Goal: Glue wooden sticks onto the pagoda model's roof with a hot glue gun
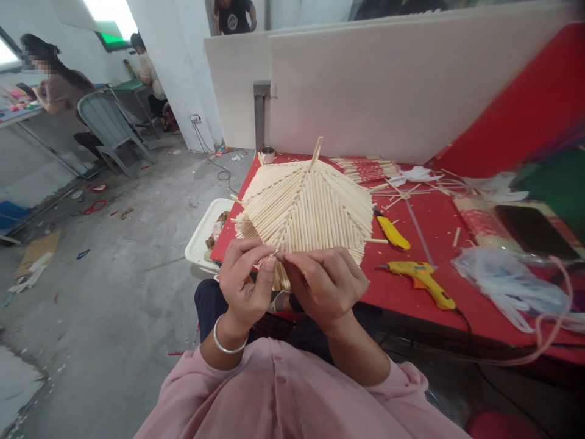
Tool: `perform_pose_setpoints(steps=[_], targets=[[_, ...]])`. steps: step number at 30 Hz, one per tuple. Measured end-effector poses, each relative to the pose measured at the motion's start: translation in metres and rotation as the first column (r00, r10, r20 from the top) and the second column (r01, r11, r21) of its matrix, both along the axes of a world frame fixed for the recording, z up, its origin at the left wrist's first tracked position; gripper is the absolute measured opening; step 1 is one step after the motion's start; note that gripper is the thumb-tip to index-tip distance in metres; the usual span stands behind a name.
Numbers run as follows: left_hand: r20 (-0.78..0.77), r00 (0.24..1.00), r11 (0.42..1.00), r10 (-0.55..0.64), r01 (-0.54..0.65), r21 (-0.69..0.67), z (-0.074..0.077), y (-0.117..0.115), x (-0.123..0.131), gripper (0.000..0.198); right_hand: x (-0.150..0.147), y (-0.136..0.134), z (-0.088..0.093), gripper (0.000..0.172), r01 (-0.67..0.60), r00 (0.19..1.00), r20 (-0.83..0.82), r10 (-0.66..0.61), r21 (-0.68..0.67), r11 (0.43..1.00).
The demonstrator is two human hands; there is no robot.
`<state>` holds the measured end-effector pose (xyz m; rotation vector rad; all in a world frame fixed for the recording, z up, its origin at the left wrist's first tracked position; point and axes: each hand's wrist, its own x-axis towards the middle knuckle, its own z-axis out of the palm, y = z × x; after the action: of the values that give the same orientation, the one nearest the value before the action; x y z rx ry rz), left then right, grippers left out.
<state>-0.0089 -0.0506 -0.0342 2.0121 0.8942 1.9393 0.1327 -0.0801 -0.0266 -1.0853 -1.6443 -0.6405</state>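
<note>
A many-sided, umbrella-like piece built of pale wooden sticks (320,213) rests on the red table, its rows of sticks meeting at a raised peak with one stick jutting up. In front of its near edge, my left hand (247,280) and my right hand (326,283) meet, fingertips almost touching. Both are closed in a pinch. Something tiny and pale shows at the left fingertips, too small to name; what the right fingers pinch is hidden. A yellow glue gun (423,279) and a yellow utility knife (393,231) lie to the right of the stick piece.
On the red table (356,289) are bundled sticks (365,169), a small tin (267,154), a plastic bag (507,283) and a dark phone (534,228). A white tub (208,235) stands at the left edge. Cords hang at the front right. Other people sit farther back.
</note>
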Motion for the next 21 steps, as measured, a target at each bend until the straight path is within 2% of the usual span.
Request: perform_pose_setpoints(steps=[21], targets=[[0.001, 1.0, 1.0, -0.002, 0.002, 0.0, 0.0003, -0.0006, 0.0006, 0.012, -0.0012, 0.0015, 0.002, 0.02, -0.004, 1.0, 0.003, 0.004, 0.017, 1.0]])
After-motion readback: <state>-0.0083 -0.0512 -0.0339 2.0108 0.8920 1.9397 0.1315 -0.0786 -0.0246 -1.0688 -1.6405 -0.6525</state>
